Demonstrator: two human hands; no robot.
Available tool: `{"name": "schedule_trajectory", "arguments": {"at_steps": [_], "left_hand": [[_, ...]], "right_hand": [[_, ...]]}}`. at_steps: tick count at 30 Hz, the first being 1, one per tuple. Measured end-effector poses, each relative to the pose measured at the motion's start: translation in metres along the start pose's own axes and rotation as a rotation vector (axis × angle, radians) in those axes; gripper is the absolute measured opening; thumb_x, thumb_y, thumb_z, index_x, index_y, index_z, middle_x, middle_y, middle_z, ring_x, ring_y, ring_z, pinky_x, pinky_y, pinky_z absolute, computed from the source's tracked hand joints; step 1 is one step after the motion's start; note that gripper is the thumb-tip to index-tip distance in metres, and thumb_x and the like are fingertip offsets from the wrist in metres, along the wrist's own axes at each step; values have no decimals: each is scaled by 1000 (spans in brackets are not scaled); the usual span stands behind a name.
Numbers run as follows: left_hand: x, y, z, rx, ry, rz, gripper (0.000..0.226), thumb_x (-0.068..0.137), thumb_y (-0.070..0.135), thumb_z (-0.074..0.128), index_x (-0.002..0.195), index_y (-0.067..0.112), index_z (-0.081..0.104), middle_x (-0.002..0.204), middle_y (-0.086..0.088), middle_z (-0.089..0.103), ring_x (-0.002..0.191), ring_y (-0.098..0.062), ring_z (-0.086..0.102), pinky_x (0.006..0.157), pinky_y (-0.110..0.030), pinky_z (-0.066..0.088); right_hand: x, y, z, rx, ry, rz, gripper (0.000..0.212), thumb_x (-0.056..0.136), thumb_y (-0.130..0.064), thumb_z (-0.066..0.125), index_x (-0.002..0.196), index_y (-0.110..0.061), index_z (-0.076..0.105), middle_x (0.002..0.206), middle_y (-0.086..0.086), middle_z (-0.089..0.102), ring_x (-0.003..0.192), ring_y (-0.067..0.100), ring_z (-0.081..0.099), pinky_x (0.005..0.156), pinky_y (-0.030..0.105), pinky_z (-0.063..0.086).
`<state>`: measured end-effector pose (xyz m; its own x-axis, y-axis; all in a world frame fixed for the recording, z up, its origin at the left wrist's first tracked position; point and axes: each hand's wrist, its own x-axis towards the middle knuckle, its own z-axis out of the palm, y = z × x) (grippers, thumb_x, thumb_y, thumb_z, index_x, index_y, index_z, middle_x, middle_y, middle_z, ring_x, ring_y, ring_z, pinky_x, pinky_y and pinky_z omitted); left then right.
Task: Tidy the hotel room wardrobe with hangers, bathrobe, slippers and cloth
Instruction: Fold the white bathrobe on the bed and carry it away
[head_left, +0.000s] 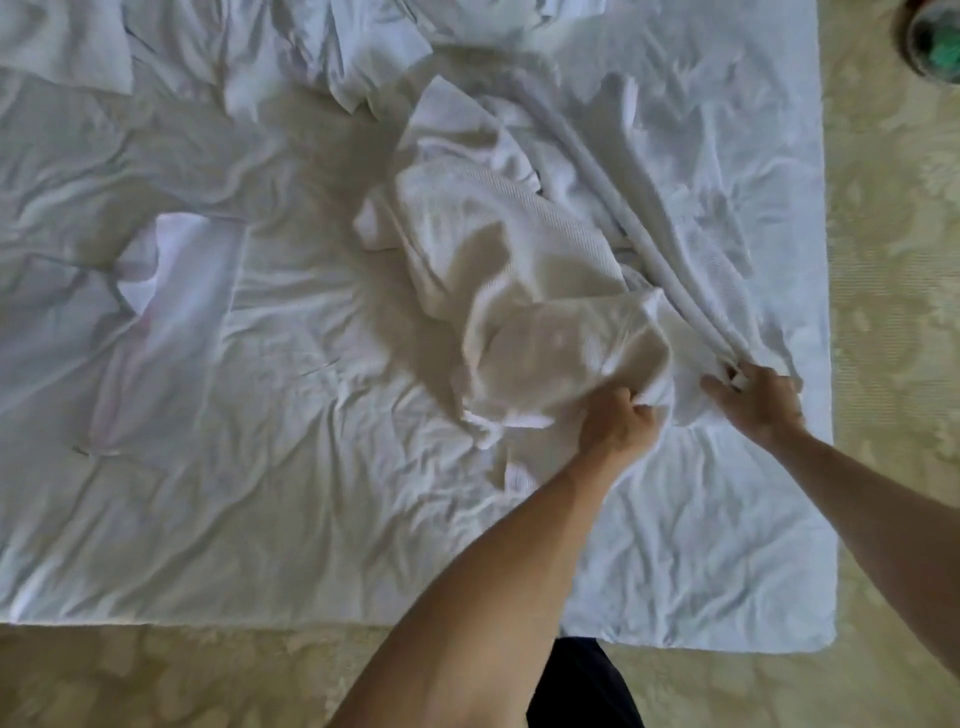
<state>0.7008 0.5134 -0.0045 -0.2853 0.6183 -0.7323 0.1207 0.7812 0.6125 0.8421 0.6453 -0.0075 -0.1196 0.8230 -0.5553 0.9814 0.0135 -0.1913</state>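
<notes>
- The bathrobe, white and waffle-textured, lies crumpled on the bed, toward the bed's right edge and its near corner.
- The left hand has its fingers clenched round a bunched fold at the bathrobe's near end; the right hand pinches the long banded edge, probably the collar or front trim, just right of that fold.
- Judged step: gathering or straightening the bathrobe so it can go on a hanger; no hanger, slippers or wardrobe show here.
- The next move seems to call for lifting both grips together and drawing them apart, so the cloth opens and the shoulders can be found.
- Other white linen lies at the bed's far end, apart from the bathrobe, and could be dragged along if the bathrobe is pulled across the sheet.
- The bed's right edge sits just beyond the right hand, with patterned carpet past it; open sheet to the bathrobe's left gives room to spread it.
</notes>
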Motion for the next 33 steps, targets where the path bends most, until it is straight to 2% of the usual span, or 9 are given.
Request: {"name": "schedule_trajectory", "arguments": {"at_steps": [6,9,11,14,17,22,26,30,33], "left_hand": [[-17,-17,15,37,-100,78,33,93,32,55,105,3,65,101,-20,69,97,-35,64,84,-38,48],[-37,-23,-18,66,-33,151,25,84,39,59,94,19,72,87,1,74,84,-17,68,75,-28,52],[-48,-39,-50,121,172,214,17,83,32,59,79,19,68,73,2,71,71,-16,66,63,-26,47],[-50,-77,-104,201,471,140,19,85,23,55,68,13,55,61,-2,59,60,-24,56,56,-30,40],[-38,-117,-150,309,546,70,8,87,17,58,82,17,64,81,-1,69,78,-27,64,66,-36,51],[8,-148,-201,842,599,406,61,64,2,62,125,12,60,118,-8,59,104,-31,58,79,-41,54],[67,-126,-226,1138,636,690,55,86,7,43,140,13,53,142,-8,53,120,-29,53,95,-41,46],[119,-102,-253,1233,676,902,17,84,4,62,98,10,69,104,-10,68,98,-31,64,92,-41,49],[124,-86,-275,1082,624,970,17,78,3,61,89,9,72,80,-9,68,79,-32,64,94,-39,45]], "right_hand": [[-19,-1,-10,46,-17,-4,50,84,-29,74,125,-4,61,120,24,63,119,40,52,95,43,43],[-49,-30,-5,108,343,-291,44,76,-23,70,116,-6,62,114,17,58,111,37,53,92,46,42],[-79,-63,9,178,512,-525,40,72,-15,68,111,-4,62,110,15,56,105,34,52,90,45,42],[-120,-119,50,170,369,-747,33,75,-14,71,107,-10,65,107,7,59,98,25,54,84,37,46],[-136,-155,108,-141,147,-921,46,72,-29,74,115,-16,63,110,3,58,97,23,57,84,36,49],[-102,-157,145,-229,96,-881,47,64,-15,80,108,-22,66,99,-1,62,90,24,60,79,35,51],[-69,-133,132,-110,164,-871,22,77,-12,75,95,-18,64,84,-1,64,78,26,62,74,38,51],[-49,-117,126,16,128,-837,14,82,-6,61,95,-8,57,80,6,66,76,32,64,74,36,47],[-44,-125,115,221,158,-680,20,86,-6,56,105,-9,61,88,6,70,78,28,62,66,34,47]]}}
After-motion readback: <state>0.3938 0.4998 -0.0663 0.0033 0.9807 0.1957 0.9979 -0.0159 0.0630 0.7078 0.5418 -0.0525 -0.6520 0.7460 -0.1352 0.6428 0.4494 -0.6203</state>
